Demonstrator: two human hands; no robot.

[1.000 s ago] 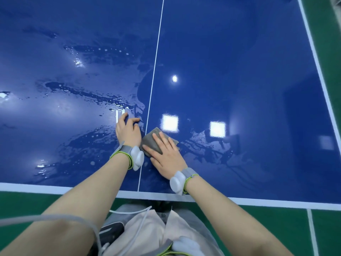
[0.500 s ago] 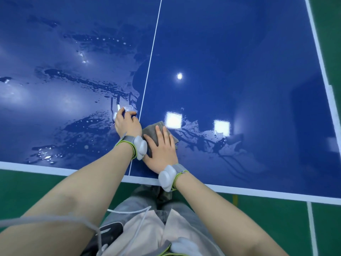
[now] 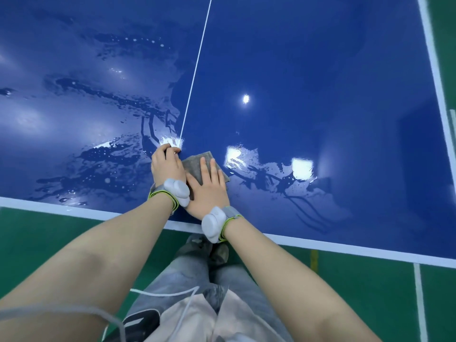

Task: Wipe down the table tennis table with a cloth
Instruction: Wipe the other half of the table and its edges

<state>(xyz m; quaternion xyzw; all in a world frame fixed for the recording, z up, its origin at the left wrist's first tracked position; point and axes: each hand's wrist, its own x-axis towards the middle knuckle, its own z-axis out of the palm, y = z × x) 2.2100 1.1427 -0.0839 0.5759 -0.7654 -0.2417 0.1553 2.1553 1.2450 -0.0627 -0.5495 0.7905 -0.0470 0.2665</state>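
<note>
Below you lies a green floor (image 3: pixel 61 233), smooth and evenly coloured; a white painted line (image 3: pixel 419 302) runs along it at the lower right, and a short yellow mark (image 3: pixel 313 259) sits just left of that line; overhead lights show only as reflections (image 3: pixel 301 166), two bright squares and one small round spot (image 3: pixel 245 99), mirrored in the glossy blue surface ahead of you.
</note>
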